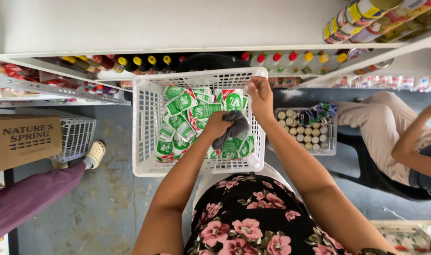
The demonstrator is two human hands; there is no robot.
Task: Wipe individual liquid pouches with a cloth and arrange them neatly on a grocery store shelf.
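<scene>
A white plastic basket (147,123) sits in front of me, filled with several green, white and red packets (185,113). My left hand (217,125) is down inside the basket, closed on a grey cloth (233,128) that hangs over the packets. My right hand (260,97) is at the far right side of the basket, fingers pinched on one green and white packet (233,100) that stands upright. Both my forearms reach in from below, over my floral dress.
Shelves with bottles with red and yellow caps (281,58) and cans (352,21) stand ahead. A smaller white basket of jars (306,134) lies on the floor to the right, beside a seated person (395,132). A cardboard box (24,141), another basket (78,134) and someone's leg (31,198) are at left.
</scene>
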